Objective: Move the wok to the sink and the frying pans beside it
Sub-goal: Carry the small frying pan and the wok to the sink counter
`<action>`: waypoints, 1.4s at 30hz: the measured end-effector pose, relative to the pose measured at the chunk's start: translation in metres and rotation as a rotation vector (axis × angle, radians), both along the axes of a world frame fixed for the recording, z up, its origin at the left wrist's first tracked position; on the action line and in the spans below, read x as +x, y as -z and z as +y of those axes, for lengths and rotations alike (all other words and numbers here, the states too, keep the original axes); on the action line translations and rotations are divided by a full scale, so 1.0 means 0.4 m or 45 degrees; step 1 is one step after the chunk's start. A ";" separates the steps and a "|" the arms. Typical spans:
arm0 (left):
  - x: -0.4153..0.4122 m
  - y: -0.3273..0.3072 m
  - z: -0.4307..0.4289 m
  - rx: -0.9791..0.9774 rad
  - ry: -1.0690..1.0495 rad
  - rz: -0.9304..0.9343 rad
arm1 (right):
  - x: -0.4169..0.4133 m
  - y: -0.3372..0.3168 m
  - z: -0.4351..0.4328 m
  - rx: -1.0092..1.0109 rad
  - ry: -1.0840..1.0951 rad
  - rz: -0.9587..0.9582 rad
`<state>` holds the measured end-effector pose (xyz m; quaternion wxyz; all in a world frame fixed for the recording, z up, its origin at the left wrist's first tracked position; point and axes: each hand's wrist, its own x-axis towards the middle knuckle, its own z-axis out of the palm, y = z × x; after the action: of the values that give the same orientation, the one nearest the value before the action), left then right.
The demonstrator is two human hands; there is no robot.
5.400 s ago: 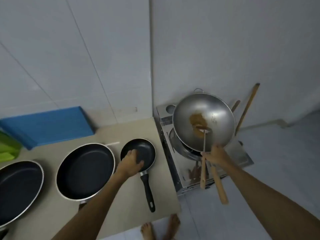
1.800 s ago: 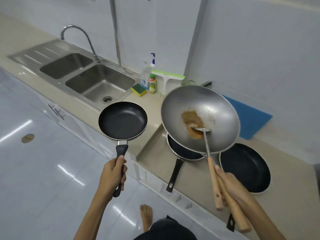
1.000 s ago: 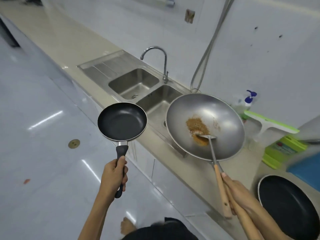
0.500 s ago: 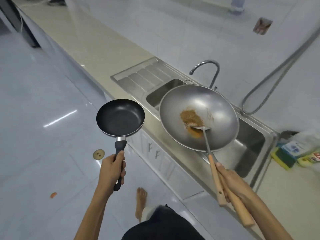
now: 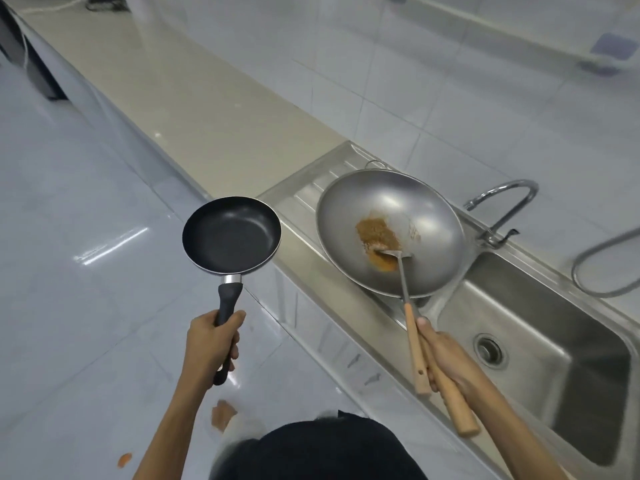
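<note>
The left hand [image 5: 211, 341] is clamped on the handle of a small black pan [image 5: 231, 235], held over the floor. The right hand [image 5: 446, 355] grips the wok [image 5: 391, 232] handle and a spatula [image 5: 410, 313], holding the wok above the sink [image 5: 540, 327] drainboard.

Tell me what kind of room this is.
Most likely a kitchen: a stainless steel sink with a faucet is set into a long counter against tiled walls, and the person is carrying a wok and a frying pan.
</note>
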<state>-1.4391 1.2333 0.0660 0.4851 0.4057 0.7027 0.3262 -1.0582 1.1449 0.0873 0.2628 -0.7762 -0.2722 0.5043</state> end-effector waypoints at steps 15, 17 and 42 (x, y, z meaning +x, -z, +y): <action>-0.392 0.018 0.793 0.016 0.448 0.208 | -0.445 0.081 0.567 0.027 0.438 -0.040; -0.404 0.031 0.887 0.019 0.488 0.223 | -0.481 0.101 0.622 0.016 0.483 -0.041; -0.405 0.145 1.797 0.045 0.920 0.344 | -0.681 0.223 1.070 -0.053 0.847 -0.148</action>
<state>-1.6011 1.9519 0.0079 0.4648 0.6747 0.5662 0.0899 -1.3305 1.5729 -0.0017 0.3813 -0.8550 -0.0081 0.3514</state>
